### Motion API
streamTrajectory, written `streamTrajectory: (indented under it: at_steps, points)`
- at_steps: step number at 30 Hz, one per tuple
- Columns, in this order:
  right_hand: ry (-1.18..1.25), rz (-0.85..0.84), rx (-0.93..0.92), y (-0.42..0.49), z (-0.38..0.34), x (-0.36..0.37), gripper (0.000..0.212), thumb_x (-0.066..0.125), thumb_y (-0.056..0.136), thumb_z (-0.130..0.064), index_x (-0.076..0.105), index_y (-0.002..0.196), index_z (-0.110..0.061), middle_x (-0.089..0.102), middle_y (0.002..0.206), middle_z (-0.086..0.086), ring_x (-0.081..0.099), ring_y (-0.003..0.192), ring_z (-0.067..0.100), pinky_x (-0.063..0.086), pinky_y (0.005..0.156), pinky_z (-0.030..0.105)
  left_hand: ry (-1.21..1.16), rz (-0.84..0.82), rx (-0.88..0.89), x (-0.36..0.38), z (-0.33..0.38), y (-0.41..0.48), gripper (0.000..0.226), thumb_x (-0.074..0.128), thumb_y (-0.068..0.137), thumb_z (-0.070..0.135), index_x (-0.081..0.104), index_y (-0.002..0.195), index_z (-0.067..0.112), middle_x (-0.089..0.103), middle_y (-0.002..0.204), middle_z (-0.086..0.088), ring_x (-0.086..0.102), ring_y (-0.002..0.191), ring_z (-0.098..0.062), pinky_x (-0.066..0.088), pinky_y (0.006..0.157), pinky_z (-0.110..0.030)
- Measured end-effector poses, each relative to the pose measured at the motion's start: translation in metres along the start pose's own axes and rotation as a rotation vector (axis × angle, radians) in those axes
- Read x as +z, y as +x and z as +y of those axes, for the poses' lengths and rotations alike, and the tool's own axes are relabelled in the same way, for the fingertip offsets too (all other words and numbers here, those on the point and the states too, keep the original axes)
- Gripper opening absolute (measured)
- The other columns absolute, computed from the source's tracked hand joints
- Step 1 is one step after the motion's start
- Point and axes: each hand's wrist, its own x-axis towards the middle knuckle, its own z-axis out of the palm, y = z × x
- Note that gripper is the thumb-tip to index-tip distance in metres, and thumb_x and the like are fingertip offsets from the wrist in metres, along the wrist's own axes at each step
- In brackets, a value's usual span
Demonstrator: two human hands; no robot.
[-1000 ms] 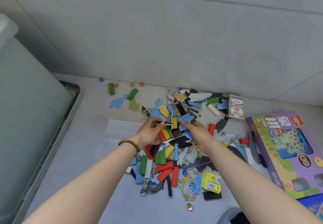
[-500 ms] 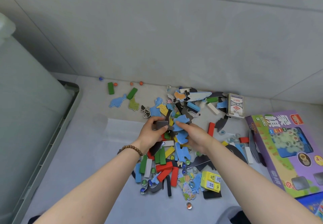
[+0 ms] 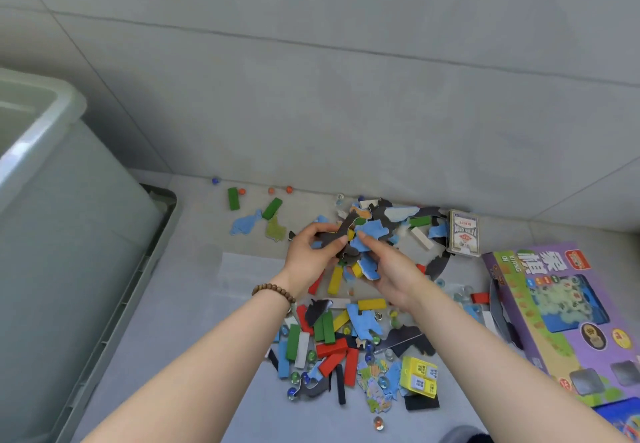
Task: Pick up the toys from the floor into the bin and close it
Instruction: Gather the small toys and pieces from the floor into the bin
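Marble (image 3: pixel 378 423): one lies alone on the floor (image 3: pixel 194 304), nearest to me.
Yellow box (image 3: pixel 419 377): small, at the near edge of the pile.
Pile (image 3: pixel 346 335): blocks (image 3: pixel 331 347), puzzle bits (image 3: pixel 363 321) and more marbles lie mixed on the floor in front of me. Lots are left.
Game box (image 3: pixel 561 311): big and purple, flat on the floor to my right, just beside the pile.
Left hand (image 3: pixel 308 255): up off the floor, fingers curled round a dark bit.
Right hand (image 3: pixel 391 269): close to the left one, fingers curled under the bunch, thumb on a blue bit.
Handful (image 3: pixel 367 235): blue, dark and yellow bits squeezed between my two hands, in the air above the pile.
Change: a second ago both hands were low in the pile, digging. Now they are pressed together and lifted, with the handful between them. A yellow block (image 3: pixel 335 280) shows just under them; I cannot tell if it hangs or lies on the floor.
Card pack (image 3: pixel 464 233): past the pile, near the wall (image 3: pixel 346 96).
Bin (image 3: pixel 41 113): on my left, well apart from the hands, top open. More of its rim shows now than before. The grey tray (image 3: pixel 138 280) under it may be the lid; I cannot tell.
Far bits: two green blocks (image 3: pixel 233 198) and orange beads (image 3: pixel 271 190) lie by the wall, apart from the pile.
What it means: the scoop worked, so I think the next move is a swing left to drop it in the bin. Many more scoops are needed before closing.
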Motion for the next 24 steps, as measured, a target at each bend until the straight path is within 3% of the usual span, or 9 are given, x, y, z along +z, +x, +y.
streamTrajectory:
  at_steps: [3, 6, 9, 12, 18, 21, 22, 24]
  points:
    - [-0.008, -0.062, -0.079, -0.025, -0.048, 0.031, 0.026, 0.056, 0.091, -0.031, 0.066, 0.107, -0.012, 0.071, 0.098, 0.002, 0.067, 0.084, 0.015, 0.05, 0.089, 0.036, -0.005, 0.018, 0.091, -0.013, 0.06, -0.012, 0.019, 0.07, 0.083, 0.015, 0.062, 0.1, 0.015, 0.063, 0.097, 0.0, 0.064, 0.08, -0.011, 0.055, 0.062, -0.016]
    - [-0.072, -0.109, -0.135, -0.053, -0.092, 0.084, 0.035, 0.061, 0.087, -0.034, 0.064, 0.114, -0.011, 0.07, 0.103, 0.004, 0.065, 0.087, 0.017, 0.05, 0.087, 0.035, -0.013, 0.042, 0.16, -0.048, 0.125, -0.037, 0.017, 0.07, 0.083, 0.017, 0.062, 0.097, 0.02, 0.063, 0.098, -0.002, 0.066, 0.082, -0.013, 0.056, 0.066, -0.018]
    - [-0.136, -0.182, -0.182, -0.078, -0.118, 0.157, 0.035, 0.061, 0.088, -0.035, 0.063, 0.115, -0.013, 0.069, 0.111, 0.006, 0.063, 0.1, 0.023, 0.046, 0.098, 0.041, -0.008, 0.115, 0.241, -0.105, 0.181, -0.072, 0.016, 0.071, 0.082, 0.017, 0.064, 0.096, 0.02, 0.064, 0.101, -0.005, 0.068, 0.084, -0.017, 0.058, 0.07, -0.022]
    - [-0.221, -0.296, -0.199, -0.099, -0.123, 0.241, 0.034, 0.059, 0.09, -0.035, 0.062, 0.115, -0.013, 0.069, 0.11, 0.006, 0.064, 0.096, 0.021, 0.049, 0.09, 0.036, -0.037, 0.2, 0.278, -0.178, 0.211, -0.11, 0.014, 0.07, 0.082, 0.013, 0.064, 0.094, 0.019, 0.064, 0.1, -0.005, 0.068, 0.08, -0.012, 0.056, 0.065, -0.018]
    - [-0.447, -0.472, -0.078, -0.107, -0.06, 0.397, 0.03, 0.055, 0.093, -0.027, 0.058, 0.118, -0.009, 0.067, 0.103, 0.005, 0.063, 0.084, 0.015, 0.052, 0.072, 0.024, -0.035, 0.454, 0.193, -0.329, 0.183, -0.172, 0.014, 0.068, 0.084, 0.022, 0.062, 0.097, 0.025, 0.064, 0.098, 0.002, 0.064, 0.081, -0.004, 0.052, 0.061, -0.015]
    - [-0.562, -0.529, 0.025, -0.102, -0.018, 0.453, 0.016, 0.051, 0.095, -0.017, 0.057, 0.108, -0.009, 0.062, 0.083, 0.001, 0.056, 0.067, 0.01, 0.045, 0.057, 0.018, 0.018, 0.559, 0.13, -0.389, 0.148, -0.189, 0.013, 0.067, 0.085, 0.026, 0.063, 0.097, 0.029, 0.064, 0.111, -0.001, 0.062, 0.098, -0.014, 0.055, 0.083, -0.033]
    - [-0.593, -0.529, 0.03, -0.098, -0.006, 0.467, 0.015, 0.05, 0.095, -0.014, 0.056, 0.108, -0.009, 0.061, 0.086, 0.002, 0.056, 0.069, 0.011, 0.046, 0.058, 0.019, 0.025, 0.58, 0.104, -0.405, 0.138, -0.193, 0.011, 0.065, 0.087, 0.024, 0.063, 0.097, 0.028, 0.064, 0.113, -0.004, 0.062, 0.098, -0.016, 0.054, 0.086, -0.037]
    - [-0.729, -0.494, -0.052, -0.089, 0.013, 0.485, 0.026, 0.048, 0.096, -0.017, 0.051, 0.12, -0.008, 0.061, 0.113, 0.006, 0.06, 0.093, 0.017, 0.048, 0.075, 0.024, 0.068, 0.623, 0.041, -0.431, 0.121, -0.199, 0.016, 0.059, 0.091, 0.02, 0.061, 0.107, 0.022, 0.062, 0.117, -0.008, 0.06, 0.095, -0.017, 0.053, 0.084, -0.037]
